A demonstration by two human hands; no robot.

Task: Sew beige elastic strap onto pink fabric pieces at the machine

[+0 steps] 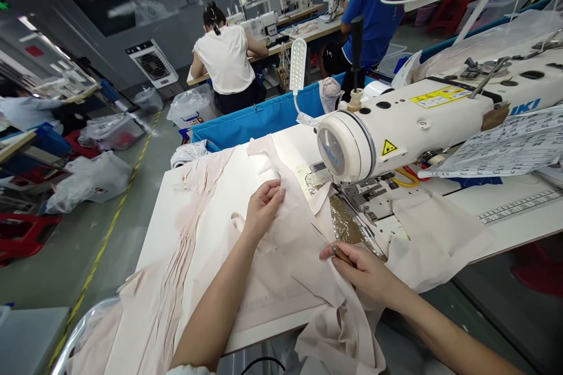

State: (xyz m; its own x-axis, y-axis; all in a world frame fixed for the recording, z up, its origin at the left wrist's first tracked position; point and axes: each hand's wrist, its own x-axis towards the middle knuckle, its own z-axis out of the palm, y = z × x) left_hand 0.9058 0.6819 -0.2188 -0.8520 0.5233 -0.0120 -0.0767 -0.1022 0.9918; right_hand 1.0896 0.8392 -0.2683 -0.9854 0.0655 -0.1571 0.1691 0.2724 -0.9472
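Observation:
Pale pink fabric (211,228) lies spread over the white sewing table (505,211) and hangs off its near edge. My left hand (264,206) rests on the fabric with fingers curled, pinching a fold of it. My right hand (360,269) lies on the cloth near the needle plate (373,199) and grips a thin pointed tool (328,240), tip aimed up and left. The white sewing machine (422,123) stands just right of both hands.
A small LED lamp (298,67) rises behind the machine. A blue cloth bin (264,117) lines the table's far edge. Two people sit at machines beyond it. Plastic bags (88,179) and red stools litter the floor at left. Printed paper (505,149) lies under the machine arm.

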